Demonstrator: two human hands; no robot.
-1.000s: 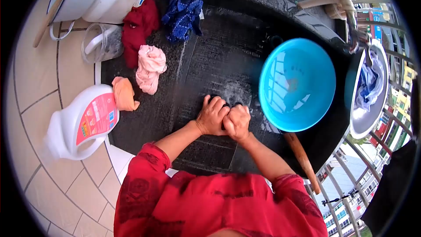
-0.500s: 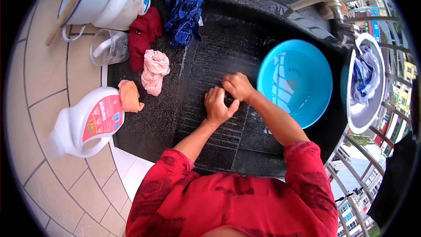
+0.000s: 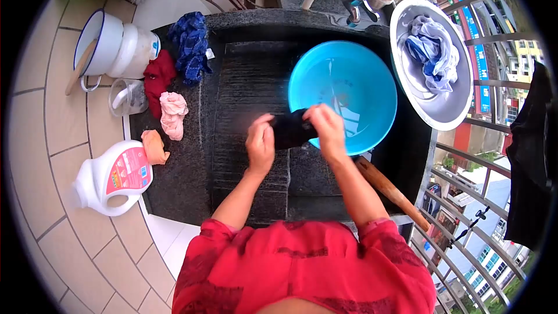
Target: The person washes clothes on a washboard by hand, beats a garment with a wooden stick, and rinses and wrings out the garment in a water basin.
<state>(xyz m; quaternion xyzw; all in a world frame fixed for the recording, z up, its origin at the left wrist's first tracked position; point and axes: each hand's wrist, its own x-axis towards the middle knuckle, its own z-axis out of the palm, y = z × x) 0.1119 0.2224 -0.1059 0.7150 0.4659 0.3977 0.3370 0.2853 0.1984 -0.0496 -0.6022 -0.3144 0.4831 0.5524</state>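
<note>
A small black cloth [image 3: 288, 130] is stretched between my two hands above the ridged black washboard surface of the sink [image 3: 247, 90]. My left hand [image 3: 261, 144] pinches its left end. Gripping the other end is my right hand [image 3: 326, 129], over the near left rim of a blue basin [image 3: 390, 110] of water. The cloth is slightly blurred, so its exact kind is unclear.
Blue [image 3: 190, 46], dark red [image 3: 156, 81], pink [image 3: 173, 115] and orange [image 3: 154, 147] cloths lie along the left ledge, near a detergent jug [image 3: 93, 177]. A wooden stick [image 3: 392, 192] leans beside the basin. Laundry fills part of a pale basin [image 3: 430, 110], right of the tap [image 3: 354, 9].
My hands were pressed together low over the ridges; now they are apart with the black cloth stretched between them. The view has shifted, bringing the tap and wooden stick into sight.
</note>
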